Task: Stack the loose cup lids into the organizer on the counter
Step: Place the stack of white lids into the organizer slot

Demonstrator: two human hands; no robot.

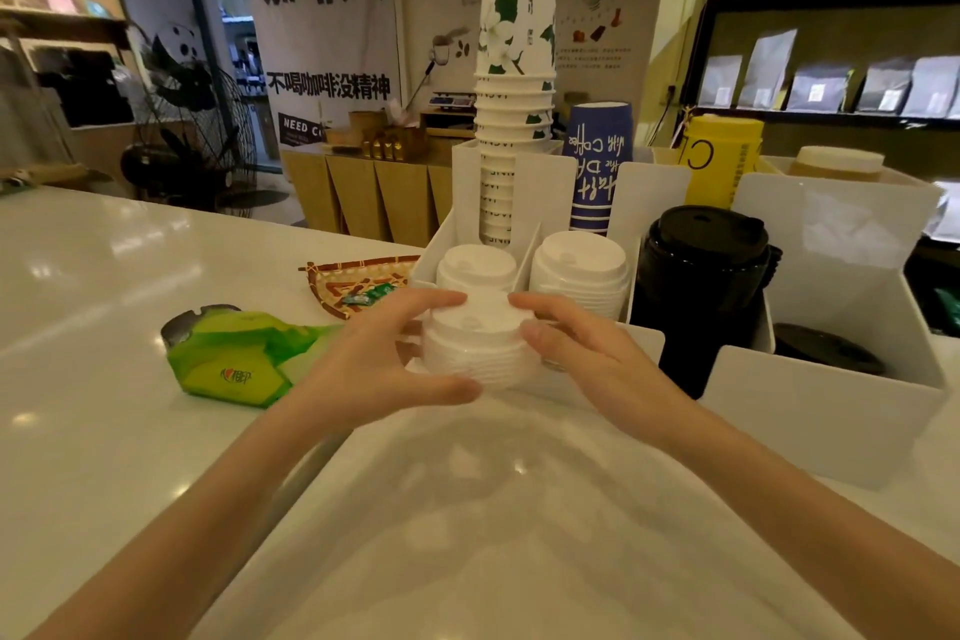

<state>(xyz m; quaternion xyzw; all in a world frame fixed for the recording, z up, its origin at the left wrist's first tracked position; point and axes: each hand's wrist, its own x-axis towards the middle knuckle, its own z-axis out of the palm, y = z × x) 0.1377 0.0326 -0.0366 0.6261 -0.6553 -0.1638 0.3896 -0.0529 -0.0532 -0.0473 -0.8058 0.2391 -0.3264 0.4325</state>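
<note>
A stack of white cup lids (480,343) is held between both my hands, just in front of the white organizer (647,195). My left hand (374,353) grips its left side with the thumb below and the fingers on the top rim. My right hand (576,348) presses its right side. Behind it, the organizer's left slot holds a white lid stack (475,265), the slot beside it a second white lid stack (579,265), and the slot to the right a black lid stack (701,270). Whether the held stack rests on the counter is hidden by my hands.
A green tissue pack (234,359) and a woven tray (358,283) lie left of the organizer. Tall paper cup stacks (514,83) and blue cups (597,161) stand in its back slots. A white bin (841,276) with a loose black lid (826,353) sits at right.
</note>
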